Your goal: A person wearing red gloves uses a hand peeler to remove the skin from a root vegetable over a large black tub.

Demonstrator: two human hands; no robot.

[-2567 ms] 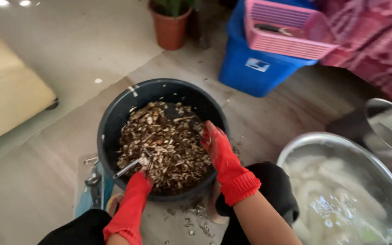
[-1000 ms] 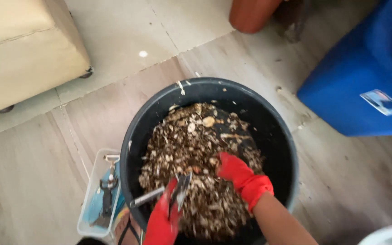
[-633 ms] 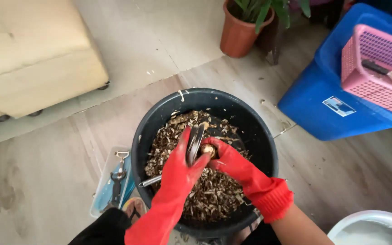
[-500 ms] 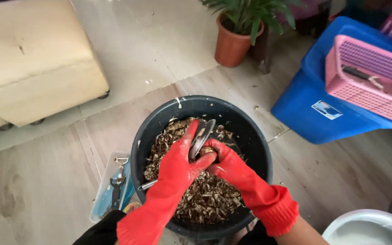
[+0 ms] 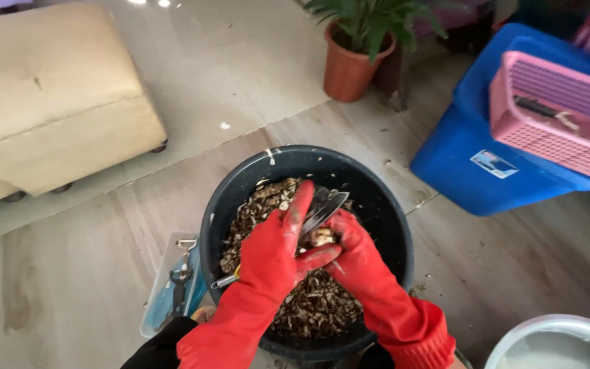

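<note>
1. Over the middle of the black bucket [image 5: 377, 205], both hands in red rubber gloves are working on a small pale brown root piece [image 5: 322, 237], lumpy and partly peeled-looking, held right above the heap of scraps.
2. Left hand [image 5: 274, 256] is wrapped around the handle of a metal knife [image 5: 322, 207], fingers closed on it with the index finger stretched out along the blade, which points up and away. Thumb [image 5: 317, 257] sits just under the root piece.
3. Right hand [image 5: 353, 249] is clenched around the root piece from the right side, so only a bit of it shows between the gloves.
4. Bucket is mostly full of brown and pale peelings [image 5: 308, 307], kind of chippy and dry looking.
5. Around it: a clear shallow tray with tools [image 5: 175, 287] on the floor to the left, a beige ottoman [image 5: 49, 102] further back, a potted plant [image 5: 353, 58], a blue bin [image 5: 486, 157] with a pink basket [image 5: 554, 116] on top, and a metal bowl rim [image 5: 554, 338] at bottom right.
6. Gloves hide most of the root piece and the knife handle.
</note>
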